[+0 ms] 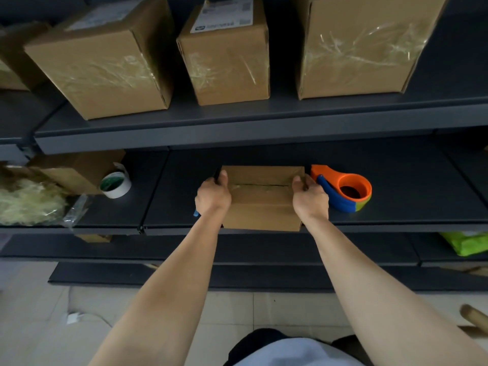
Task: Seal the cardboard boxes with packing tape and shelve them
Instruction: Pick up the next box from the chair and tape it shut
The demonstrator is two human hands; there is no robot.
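Head view: our left hand [212, 197] and right hand [310, 198] grip the small box [261, 207] on the shelf [422, 196], beside the tape dispenser [344, 192].

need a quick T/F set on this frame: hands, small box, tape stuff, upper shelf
1. The left hand and the right hand grip the small box at its sides. True.
2. The tape dispenser lies left of the small box. False: it lies to its right, beside the right hand.
3. Taped boxes stand on the upper shelf. True.
4. The white tape roll sits on the small box. False: it rests on the middle shelf, farther left, apart from it.
5. The small box's flaps stand open. False: they are folded shut.
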